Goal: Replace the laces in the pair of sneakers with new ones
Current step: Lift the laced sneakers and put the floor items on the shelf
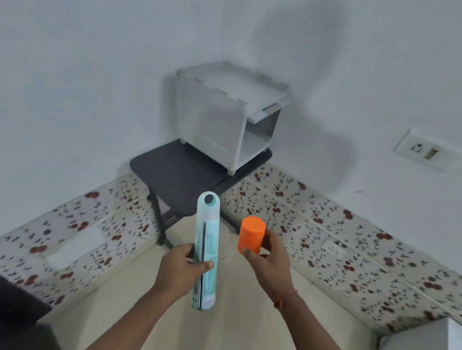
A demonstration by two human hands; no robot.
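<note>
My left hand [182, 269] grips a tall pale-teal spray can [206, 243], held upright with its nozzle end up and its cap off. My right hand [269, 258] holds an orange cylindrical cap [251, 238] by its lower end, a short way right of the can's top. No sneakers or laces are in view.
A dark folding table [181, 177] stands in the room's corner with a white plastic shelf unit [225, 115] on its far right part. Flower-patterned skirting tiles [356, 236] line both walls. A wall socket [426, 151] sits at right. A dark object [5, 301] is at lower left.
</note>
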